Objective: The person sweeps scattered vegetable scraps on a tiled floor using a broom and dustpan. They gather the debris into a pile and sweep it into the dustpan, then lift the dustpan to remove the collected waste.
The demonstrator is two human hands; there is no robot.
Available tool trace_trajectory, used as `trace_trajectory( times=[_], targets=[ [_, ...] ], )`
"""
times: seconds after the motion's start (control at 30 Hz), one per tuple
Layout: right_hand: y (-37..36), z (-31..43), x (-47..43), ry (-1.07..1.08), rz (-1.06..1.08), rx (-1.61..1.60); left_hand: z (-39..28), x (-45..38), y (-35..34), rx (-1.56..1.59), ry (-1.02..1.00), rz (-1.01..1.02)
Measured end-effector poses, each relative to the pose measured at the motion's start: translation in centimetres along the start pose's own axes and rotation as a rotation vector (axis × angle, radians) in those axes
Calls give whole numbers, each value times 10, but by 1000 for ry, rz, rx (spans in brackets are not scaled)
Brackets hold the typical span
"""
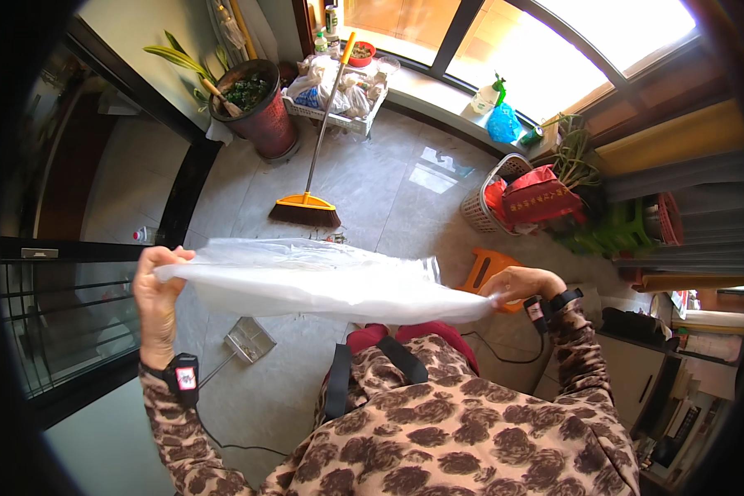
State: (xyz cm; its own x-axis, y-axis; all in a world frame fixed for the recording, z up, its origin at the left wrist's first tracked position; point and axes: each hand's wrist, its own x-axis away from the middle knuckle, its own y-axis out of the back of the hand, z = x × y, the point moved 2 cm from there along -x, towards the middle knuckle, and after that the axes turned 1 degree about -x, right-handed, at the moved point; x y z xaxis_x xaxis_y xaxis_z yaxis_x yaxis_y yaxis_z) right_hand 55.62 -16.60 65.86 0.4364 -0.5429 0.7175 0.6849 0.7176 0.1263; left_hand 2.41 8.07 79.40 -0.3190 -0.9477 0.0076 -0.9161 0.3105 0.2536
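A white translucent plastic bag (pixel 335 285) is stretched sideways in front of my body, above the tiled floor. My left hand (pixel 158 273) pinches its left end between thumb and fingers. At the opposite end, my right hand (pixel 521 286) grips the bag's corner with bent fingers. The bag's upper edge looks thin and see-through, while its lower part is bunched and whiter. Beyond it, a broom (pixel 307 208) with a yellow head and dark bristles stands on the floor, its handle leaning on a crate. A long-handled dustpan (pixel 251 341) lies below the bag, nearer my left forearm.
A potted plant (pixel 257 118) and a white plastic crate (pixel 335 115) holding bags stand at the far wall. A laundry basket (pixel 480 208) with red bags is to the right. Behind my right hand is an orange plastic stool (pixel 480 266). Cables hang from both wrist devices.
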Motion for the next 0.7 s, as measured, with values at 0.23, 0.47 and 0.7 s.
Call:
trace_trajectory(
  times=[0.23, 0.47, 0.7],
  targets=[
    [53, 78, -44, 448, -318, -342, -119, -41, -74, -95, -510, 247],
    [-104, 158, -191, 792, 360, -107, -139, -79, -122, -429, -511, 322],
    [-173, 147, -150, 1063, 580, -141, 80, -68, -215, -595, -325, 547]
  ],
)
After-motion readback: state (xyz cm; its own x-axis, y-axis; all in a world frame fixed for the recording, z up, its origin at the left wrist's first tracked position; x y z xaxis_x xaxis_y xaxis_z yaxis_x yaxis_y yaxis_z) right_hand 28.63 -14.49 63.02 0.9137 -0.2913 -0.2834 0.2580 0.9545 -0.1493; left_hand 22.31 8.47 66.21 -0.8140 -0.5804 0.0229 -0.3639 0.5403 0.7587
